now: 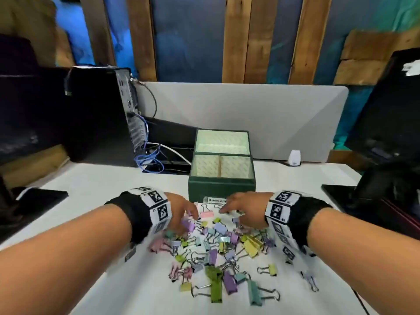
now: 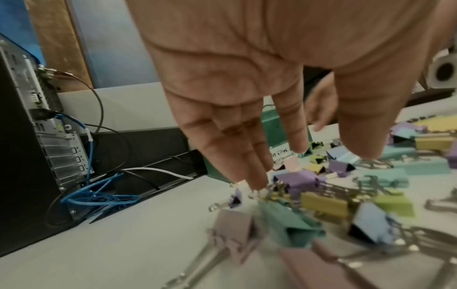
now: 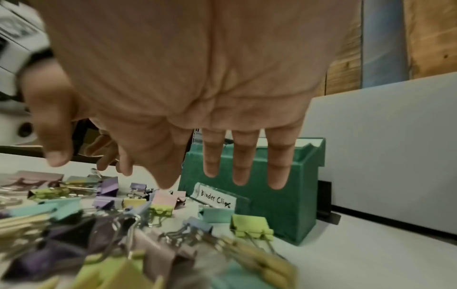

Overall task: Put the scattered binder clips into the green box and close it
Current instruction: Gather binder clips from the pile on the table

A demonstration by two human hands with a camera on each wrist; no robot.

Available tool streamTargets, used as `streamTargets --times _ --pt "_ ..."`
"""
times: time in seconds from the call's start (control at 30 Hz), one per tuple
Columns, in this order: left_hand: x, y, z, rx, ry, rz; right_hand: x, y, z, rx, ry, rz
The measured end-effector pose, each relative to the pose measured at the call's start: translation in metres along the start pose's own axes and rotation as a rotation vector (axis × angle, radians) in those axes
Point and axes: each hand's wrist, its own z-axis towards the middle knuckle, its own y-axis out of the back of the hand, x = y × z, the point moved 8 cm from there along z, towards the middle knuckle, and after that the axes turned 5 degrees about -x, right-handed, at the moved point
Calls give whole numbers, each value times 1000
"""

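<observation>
Both hands hang spread and empty-fingered, left hand (image 1: pixel 181 212) and right hand (image 1: pixel 244 209) over the far edge of the binder clips (image 1: pixel 218 251). Just beyond their fingertips the green box (image 1: pixel 221 185) stands open, seemingly empty. Gathering looks barely begun; closing remains.

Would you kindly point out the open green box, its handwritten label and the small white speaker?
Open green box (image 1: pixel 221 187): head view, front wall.
Handwritten label (image 3: pixel 217 198): right wrist view, lettering.
Small white speaker (image 1: pixel 294 157): head view, front face.
</observation>
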Motion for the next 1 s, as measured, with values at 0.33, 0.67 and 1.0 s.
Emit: streamTargets --times 0.33,0.67,1.0 --pt "-10 -15 14 28 -26 -37 4 -19 38 220 -74 -197" --pt "-3 -1 -6 -108 55 -176 -6 -17 19 22 -178 66" --pt "12 20 6 -200 80 -205 -44 47 29 -334 -196 962"
